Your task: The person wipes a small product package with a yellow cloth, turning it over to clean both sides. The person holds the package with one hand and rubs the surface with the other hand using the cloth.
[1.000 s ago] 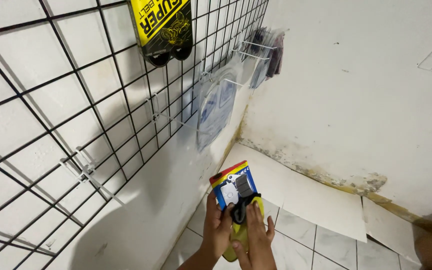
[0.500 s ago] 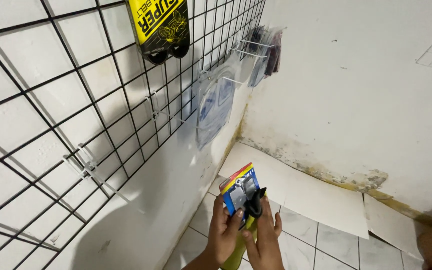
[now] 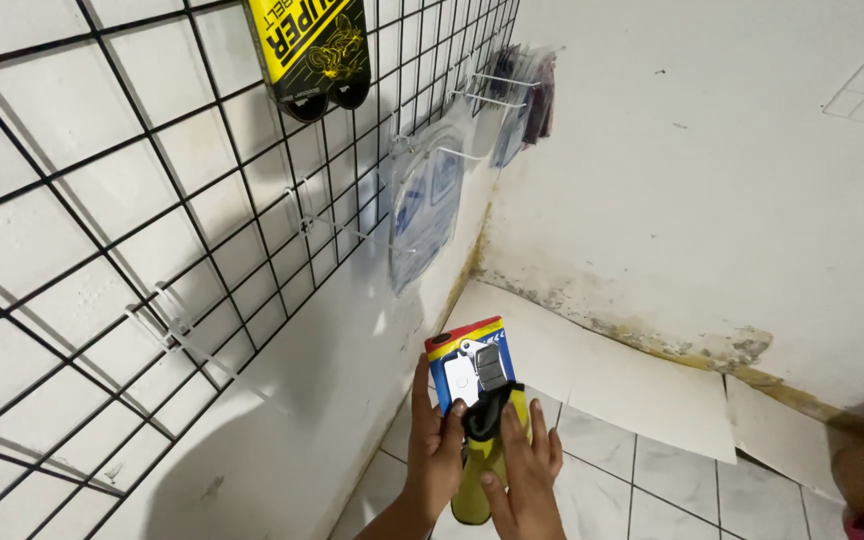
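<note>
Both hands are seen low in the head view, closed together on one packaged tool (image 3: pixel 479 420). The left hand (image 3: pixel 436 440) is wrapped around the left edge of the pack, thumb laid along the blue card. The right hand (image 3: pixel 524 475) is set against the front and right side, fingers spread over the yellow lower part. Neither hand is free; both are grasping the pack.

The pack is a blue backing card with a red and yellow top edge, carrying a tool with a metal head, a black middle and a yellow handle. It is held upright in the air, above the tiled floor (image 3: pixel 652 480) and just beside the white wall (image 3: pixel 282 410).

Compared with the pictures of a second and half a second ago, the pack is found slightly higher and turned a little more upright, with the card face more square to the camera. The grip of both hands is unchanged.

On the wall, a black wire grid (image 3: pixel 152 200) is fixed, with white hooks; one empty hook (image 3: pixel 177 325) projects at lower left, well apart from the pack. A yellow and black package (image 3: pixel 312 50) and clear bagged items (image 3: pixel 427 195) are hung higher up. A pale sheet (image 3: pixel 612 375) lies on the floor at the corner.
</note>
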